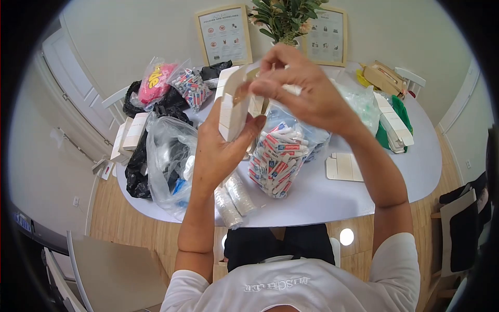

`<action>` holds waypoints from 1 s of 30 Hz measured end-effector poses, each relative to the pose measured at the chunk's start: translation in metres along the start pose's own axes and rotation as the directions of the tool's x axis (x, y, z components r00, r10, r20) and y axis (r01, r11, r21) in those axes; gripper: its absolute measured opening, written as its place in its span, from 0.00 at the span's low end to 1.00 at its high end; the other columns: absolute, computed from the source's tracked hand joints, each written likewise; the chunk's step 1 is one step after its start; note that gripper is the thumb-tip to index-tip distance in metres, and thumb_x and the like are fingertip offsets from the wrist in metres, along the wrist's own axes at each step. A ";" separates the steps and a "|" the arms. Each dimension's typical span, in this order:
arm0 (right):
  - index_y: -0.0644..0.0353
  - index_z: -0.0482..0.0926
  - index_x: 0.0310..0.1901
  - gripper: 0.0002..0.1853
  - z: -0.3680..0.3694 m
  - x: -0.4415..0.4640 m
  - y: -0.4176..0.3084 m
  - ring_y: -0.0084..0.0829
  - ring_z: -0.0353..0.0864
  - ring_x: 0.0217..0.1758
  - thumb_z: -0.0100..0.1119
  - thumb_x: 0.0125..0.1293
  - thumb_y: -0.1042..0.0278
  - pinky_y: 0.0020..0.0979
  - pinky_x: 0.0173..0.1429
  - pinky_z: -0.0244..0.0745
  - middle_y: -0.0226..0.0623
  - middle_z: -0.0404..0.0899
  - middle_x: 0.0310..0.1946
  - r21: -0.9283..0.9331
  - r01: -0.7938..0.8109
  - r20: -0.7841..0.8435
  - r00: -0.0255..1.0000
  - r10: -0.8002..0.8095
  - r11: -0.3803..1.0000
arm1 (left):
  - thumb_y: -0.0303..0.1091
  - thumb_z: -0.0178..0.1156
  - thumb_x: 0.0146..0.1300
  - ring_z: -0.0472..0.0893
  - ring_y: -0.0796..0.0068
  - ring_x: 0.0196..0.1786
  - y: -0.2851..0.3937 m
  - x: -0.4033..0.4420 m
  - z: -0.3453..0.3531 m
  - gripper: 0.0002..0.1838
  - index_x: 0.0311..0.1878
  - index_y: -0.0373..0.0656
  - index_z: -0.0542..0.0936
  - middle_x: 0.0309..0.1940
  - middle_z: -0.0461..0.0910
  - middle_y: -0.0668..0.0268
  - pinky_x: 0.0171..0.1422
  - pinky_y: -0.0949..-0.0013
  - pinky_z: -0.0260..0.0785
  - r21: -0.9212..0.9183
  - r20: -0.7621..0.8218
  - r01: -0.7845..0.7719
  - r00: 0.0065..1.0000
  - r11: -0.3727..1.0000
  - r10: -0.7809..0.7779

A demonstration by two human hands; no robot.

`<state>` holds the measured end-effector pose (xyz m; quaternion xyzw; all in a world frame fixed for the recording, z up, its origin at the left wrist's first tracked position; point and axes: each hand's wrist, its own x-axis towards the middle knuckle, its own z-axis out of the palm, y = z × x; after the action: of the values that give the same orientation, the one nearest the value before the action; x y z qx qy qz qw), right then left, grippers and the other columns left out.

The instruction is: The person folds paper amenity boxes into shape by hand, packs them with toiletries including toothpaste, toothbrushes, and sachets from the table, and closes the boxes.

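Observation:
My left hand (pixel 221 143) is closed around a small white cardboard box (pixel 235 112), held up above the table and tilted. Close by the box's upper end is my right hand (pixel 304 88), its thumb and fingers pinched together. Something thin and brownish shows blurred at its fingertips, too unclear to name. Below the hands stands a clear bag of small white tubes (pixel 278 164) with red and blue print. Two wrapped rolls or stacks of clear plastic (pixel 234 200) lie to its left, near the table's front edge.
Black and clear plastic bags (pixel 169 156) crowd the table's left side, beside folded white boxes (pixel 132 132). Behind them lie a pink package (pixel 156 86) and another bag of tubes (pixel 192 88). A flat box (pixel 344 167) and more boxes (pixel 392 122) are on the right. A plant (pixel 286 21) stands behind.

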<state>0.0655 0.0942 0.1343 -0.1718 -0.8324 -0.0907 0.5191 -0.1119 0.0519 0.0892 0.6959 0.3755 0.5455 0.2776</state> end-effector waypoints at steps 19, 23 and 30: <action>0.57 0.84 0.31 0.06 -0.016 -0.070 0.057 0.37 0.70 0.49 0.66 0.49 0.70 0.35 0.54 0.65 0.37 0.76 0.42 -0.115 -0.317 0.563 0.760 0.325 0.941 | 0.34 0.70 0.49 0.76 0.78 0.31 -0.023 -0.016 -0.007 0.23 0.47 0.37 0.74 0.28 0.77 0.65 0.38 0.72 0.69 -0.027 0.184 -0.137 0.973 0.990 0.139; 0.60 0.83 0.30 0.05 -0.059 -0.047 0.034 0.37 0.72 0.47 0.66 0.51 0.69 0.34 0.52 0.66 0.38 0.77 0.38 -0.255 -0.314 0.329 0.861 0.387 0.915 | 0.35 0.71 0.49 0.76 0.77 0.30 -0.017 -0.015 -0.009 0.22 0.46 0.38 0.75 0.26 0.77 0.67 0.37 0.72 0.69 0.034 0.188 -0.256 0.951 0.966 0.246; 0.61 0.82 0.32 0.05 -0.065 -0.014 -0.034 0.32 0.74 0.39 0.65 0.52 0.75 0.28 0.43 0.68 0.35 0.75 0.32 0.028 -0.338 0.058 0.940 0.336 0.941 | 0.36 0.70 0.50 0.78 0.76 0.31 -0.020 -0.014 0.001 0.21 0.45 0.39 0.75 0.28 0.78 0.64 0.38 0.71 0.70 0.072 0.124 -0.138 0.984 0.988 0.128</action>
<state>0.1123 0.0386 0.1517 -0.3042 -0.8055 0.0196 0.5082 -0.1172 0.0519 0.0656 0.7614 0.3326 0.5049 0.2342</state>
